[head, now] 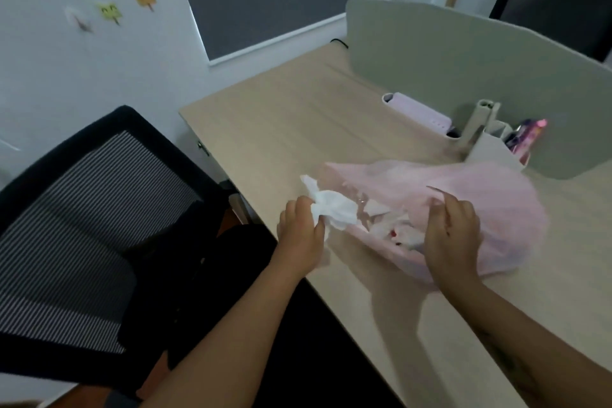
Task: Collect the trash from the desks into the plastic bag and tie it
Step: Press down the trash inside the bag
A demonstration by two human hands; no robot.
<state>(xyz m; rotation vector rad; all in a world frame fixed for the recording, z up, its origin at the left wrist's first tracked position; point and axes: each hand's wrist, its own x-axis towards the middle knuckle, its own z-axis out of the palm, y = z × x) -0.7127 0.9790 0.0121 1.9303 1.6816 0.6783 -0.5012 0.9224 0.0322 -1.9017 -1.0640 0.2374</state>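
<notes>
A thin pink plastic bag (pixel 490 209) lies on its side on the light wooden desk (pixel 281 129), its mouth facing left. Several pieces of white crumpled trash (pixel 394 228) show inside it. My left hand (pixel 299 235) grips a crumpled white tissue (pixel 334 207) right at the bag's mouth. My right hand (pixel 453 235) pinches the bag's upper edge and holds the mouth up.
A grey divider panel (pixel 463 53) runs along the desk's back. In front of it stand a pale power strip (pixel 420 113) and a holder with pink packets (pixel 526 136). A black mesh chair (pixel 82 215) stands left of the desk, and another chair (pixel 563 0) behind the divider.
</notes>
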